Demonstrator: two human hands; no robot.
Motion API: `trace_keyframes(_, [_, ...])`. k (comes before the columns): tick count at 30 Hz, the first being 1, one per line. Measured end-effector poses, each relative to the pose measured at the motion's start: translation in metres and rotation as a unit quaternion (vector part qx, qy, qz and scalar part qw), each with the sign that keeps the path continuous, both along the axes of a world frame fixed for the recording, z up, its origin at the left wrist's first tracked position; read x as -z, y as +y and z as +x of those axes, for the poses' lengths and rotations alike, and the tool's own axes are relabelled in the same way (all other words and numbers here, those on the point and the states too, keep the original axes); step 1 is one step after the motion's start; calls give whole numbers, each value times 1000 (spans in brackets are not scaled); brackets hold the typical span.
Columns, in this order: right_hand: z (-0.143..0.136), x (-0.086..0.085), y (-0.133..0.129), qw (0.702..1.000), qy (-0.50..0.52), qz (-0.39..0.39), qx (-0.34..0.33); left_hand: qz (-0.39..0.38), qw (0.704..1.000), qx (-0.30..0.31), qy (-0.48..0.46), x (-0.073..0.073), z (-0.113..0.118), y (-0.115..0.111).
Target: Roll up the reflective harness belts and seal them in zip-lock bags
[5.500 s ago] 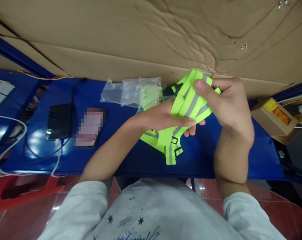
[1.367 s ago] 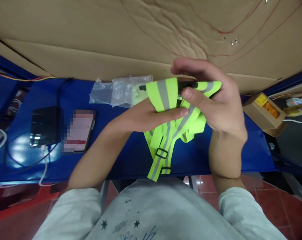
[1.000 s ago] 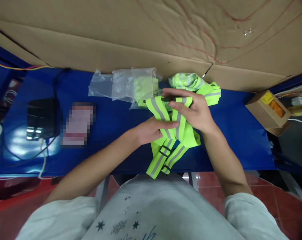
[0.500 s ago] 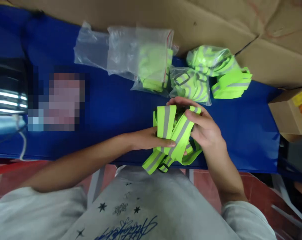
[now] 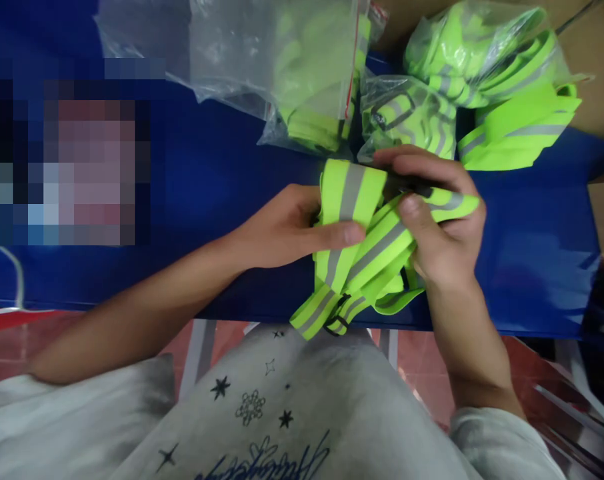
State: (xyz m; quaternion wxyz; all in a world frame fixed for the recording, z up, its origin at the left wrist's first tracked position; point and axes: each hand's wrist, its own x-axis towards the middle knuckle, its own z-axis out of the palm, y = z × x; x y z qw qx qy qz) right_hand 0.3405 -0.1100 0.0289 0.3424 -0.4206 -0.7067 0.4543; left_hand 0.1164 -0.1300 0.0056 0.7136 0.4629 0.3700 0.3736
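Observation:
A bundle of neon yellow-green straps (image 5: 349, 193) with grey stripes is held between both hands above the table's front edge. My left hand (image 5: 302, 227) grips its left side, thumb across the front and fingers hidden behind. My right hand (image 5: 442, 220) pinches the upper right part, where a black piece (image 5: 415, 187) shows by the thumb. A black buckle (image 5: 337, 325) hangs at the bottom of the bundle. Just behind my right hand lies a clear bag of similar straps (image 5: 407, 120).
Clear plastic bags (image 5: 232, 53), one with straps inside, lie at the back on the blue table (image 5: 222, 193). Another bagged bundle (image 5: 482, 53) and loose folded straps (image 5: 525, 133) are at back right. Cardboard (image 5: 599, 93) stands behind; a pixelated patch covers the left.
The view has moved closer to the table. My left hand has shifted up along the bundle, and my right hand now holds a strap end with the black piece farther out to the right.

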Motion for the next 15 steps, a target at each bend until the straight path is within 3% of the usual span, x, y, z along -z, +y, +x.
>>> trace_keyframes(3, [-11, 15, -1, 996, 48, 78, -4, -22, 1000, 9, 0, 6, 10, -6])
trace_keyframes(5, [-17, 23, -1, 995, 46, 90, -13, -52, 998, 14, -13, 8, 18, -10])
trace_keyframes(10, [-23, 26, -8, 994, 99, 10, -33, -18, 998, 4, -55, 7, 26, -20])
trace_keyframes(15, [-28, 11, -16, 992, 120, -24, -43, -29, 991, 34, -130, 3, 22, -27])
